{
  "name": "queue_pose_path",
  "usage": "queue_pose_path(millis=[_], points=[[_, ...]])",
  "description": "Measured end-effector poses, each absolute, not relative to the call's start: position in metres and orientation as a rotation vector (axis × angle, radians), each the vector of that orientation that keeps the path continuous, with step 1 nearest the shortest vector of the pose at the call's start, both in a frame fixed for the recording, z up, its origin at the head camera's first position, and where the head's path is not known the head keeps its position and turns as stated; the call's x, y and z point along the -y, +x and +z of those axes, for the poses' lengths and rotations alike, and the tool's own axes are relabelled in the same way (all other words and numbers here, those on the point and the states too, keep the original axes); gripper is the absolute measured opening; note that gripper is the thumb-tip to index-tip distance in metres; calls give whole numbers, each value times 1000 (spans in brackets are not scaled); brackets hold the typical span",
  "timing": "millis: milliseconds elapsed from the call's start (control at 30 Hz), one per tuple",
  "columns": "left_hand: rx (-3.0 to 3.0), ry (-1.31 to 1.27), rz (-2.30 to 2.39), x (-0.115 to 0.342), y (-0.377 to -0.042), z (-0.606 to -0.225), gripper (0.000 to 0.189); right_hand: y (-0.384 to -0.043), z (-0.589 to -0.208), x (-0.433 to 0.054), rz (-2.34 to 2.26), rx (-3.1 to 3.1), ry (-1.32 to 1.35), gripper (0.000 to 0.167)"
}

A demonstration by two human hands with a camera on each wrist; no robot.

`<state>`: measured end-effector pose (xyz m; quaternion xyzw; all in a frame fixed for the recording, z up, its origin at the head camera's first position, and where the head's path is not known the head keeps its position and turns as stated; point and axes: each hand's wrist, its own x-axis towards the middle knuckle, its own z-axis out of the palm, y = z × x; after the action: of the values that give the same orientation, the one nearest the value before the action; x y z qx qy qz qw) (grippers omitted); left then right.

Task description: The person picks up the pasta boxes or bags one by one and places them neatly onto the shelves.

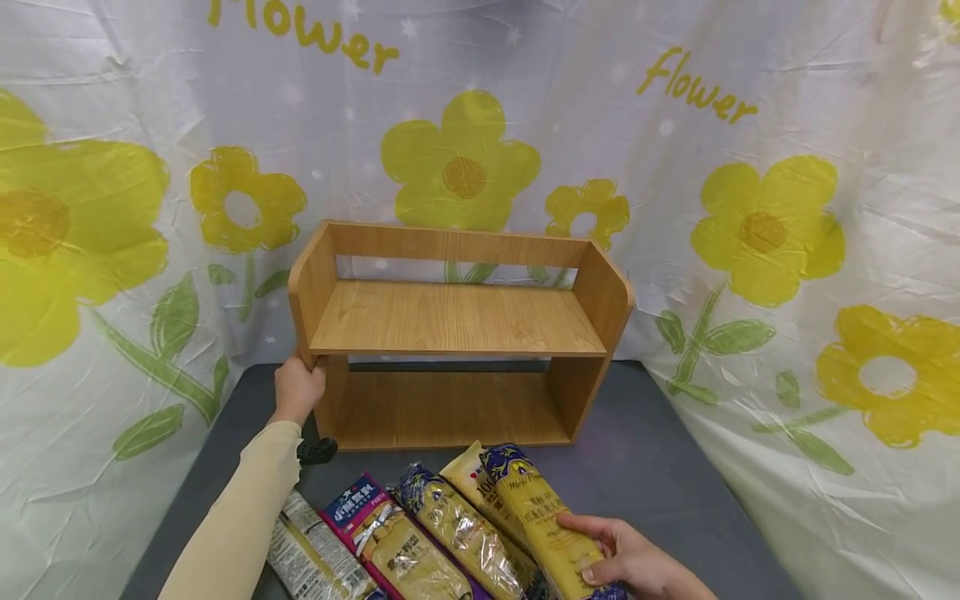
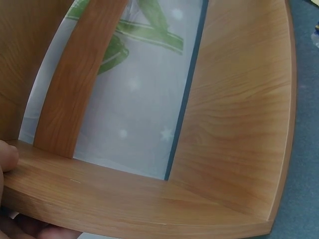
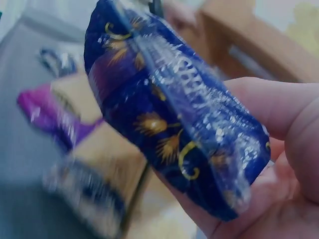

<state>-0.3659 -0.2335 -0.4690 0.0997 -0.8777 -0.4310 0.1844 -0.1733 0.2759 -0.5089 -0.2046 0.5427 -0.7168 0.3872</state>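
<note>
My left hand (image 1: 298, 388) grips the left side panel of a two-tier wooden shelf (image 1: 457, 319), just below its upper board. Seen from the left wrist, the thumb (image 2: 7, 157) lies on the panel's inner face while fingertips curl in from the other side. My right hand (image 1: 637, 557) holds a yellow pack of dried noodles (image 1: 538, 510) with blue patterned ends, pinched across its lower part between thumb and fingers. The blue wrapped end (image 3: 164, 104) faces the right wrist camera. This pack is tilted and overlaps a yellow noodle pack (image 1: 480, 487) in the head view.
Left of the held pack lie a blue-ended noodle pack (image 1: 461, 529), a pink-and-blue pasta pack (image 1: 401, 542) and a pack with printed text (image 1: 318, 546). They rest on the dark grey table (image 1: 660, 467). A flower-printed curtain (image 1: 645, 125) hangs behind the shelf.
</note>
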Motion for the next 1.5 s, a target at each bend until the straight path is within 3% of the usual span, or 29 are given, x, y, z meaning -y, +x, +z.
queue_pose_path(millis=[567,667,833,1100,1500], points=[[2468,205,-1202,240,-367,-472,29,-231,-405,-167,-1742,-1282,-920,62],[2462,206,-1200,240,-367,-472,33,-241,-390,-146,-1783,-1392,-864,61],[2468,223,-1194,240,-367,-471,30,-256,-372,-101,-1876,-1575,-683,75],[2488,249,-1201,241,-366,-474,28,-291,-360,-28,-1936,-1770,-404,67],[2491,267,-1190,242,-369,-474,21,-331,-361,29,-1975,-1774,-361,68]])
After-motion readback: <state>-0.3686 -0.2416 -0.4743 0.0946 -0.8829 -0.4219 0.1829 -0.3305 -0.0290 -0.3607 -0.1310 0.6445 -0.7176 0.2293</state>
